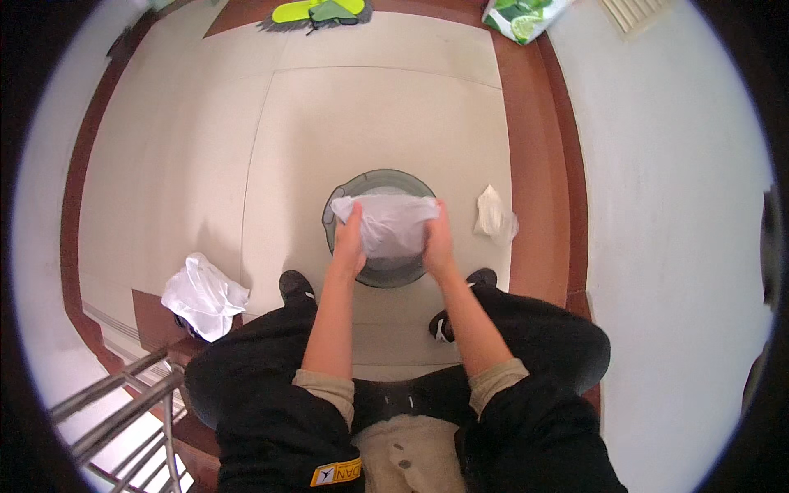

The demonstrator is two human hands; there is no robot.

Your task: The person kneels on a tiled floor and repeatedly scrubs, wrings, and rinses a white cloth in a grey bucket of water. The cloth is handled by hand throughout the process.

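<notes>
Between my two hands a thin white plastic bag (397,225) is stretched sideways. My left hand (349,240) grips its left edge, thumb on top. At the opposite edge my right hand (437,240) holds the bag, slightly blurred. Below it is a round, dark translucent basin or bin (394,276), its rim showing around the bag. More pale film seems to lie inside the far part of the rim, but the bag hides most of the interior.
A crumpled white plastic bag (206,296) lies left, beside metal railings (123,413). Right of the basin is a small cream-coloured plastic bag (491,215). A green-and-grey mop head (317,13) and a lime-printed package (524,18) are at the far end. A white wall (666,185) bounds the right.
</notes>
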